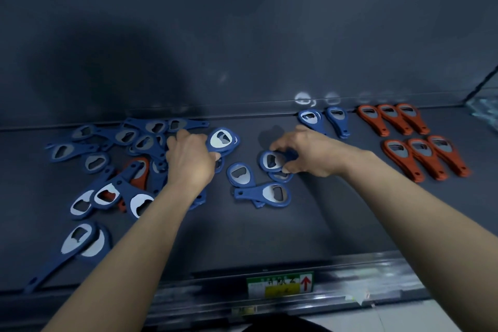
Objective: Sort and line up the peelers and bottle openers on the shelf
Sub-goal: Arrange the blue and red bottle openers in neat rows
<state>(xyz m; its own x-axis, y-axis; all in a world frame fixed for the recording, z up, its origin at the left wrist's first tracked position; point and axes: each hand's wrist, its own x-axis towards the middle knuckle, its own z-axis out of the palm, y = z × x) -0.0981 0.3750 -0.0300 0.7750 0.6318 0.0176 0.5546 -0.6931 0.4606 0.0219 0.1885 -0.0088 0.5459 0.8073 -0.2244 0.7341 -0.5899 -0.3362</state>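
Both hands grip blue bottle openers. Left hand point(190, 160) is closed around a small stack of blue openers point(222, 140), whose round metal-lined heads stick out past the thumb toward the right, raised a little off the shelf point(310, 226). Right hand point(310, 152) pinches another blue opener point(272, 160) by its handle, fingers closed on it, the head pointing left and sitting over a further blue one that lies flat beneath.

Counting what is sorted: six orange openers point(412, 140) lie at the right in two rows of three, heads toward the back wall, handles toward the front, each just beside its neighbour. Two blue openers point(323, 120) lie side by side at the back, left of the orange rows and near the right wrist.

Unsorted: a loose heap of blue openers point(116, 148) spreads over the left part of the shelf, well over a dozen, overlapping too much for an exact count, with one orange opener point(138, 170) buried among them. Two more blue openers point(258, 187) lie crossed between the forearms. One large-looking blue pair point(78, 242) sits near the front left edge.

No bins or trays are in view; everything rests directly on the dark shelf surface. Bare room lies in the front centre between the arms and the front rail, which carries a price label point(280, 284).
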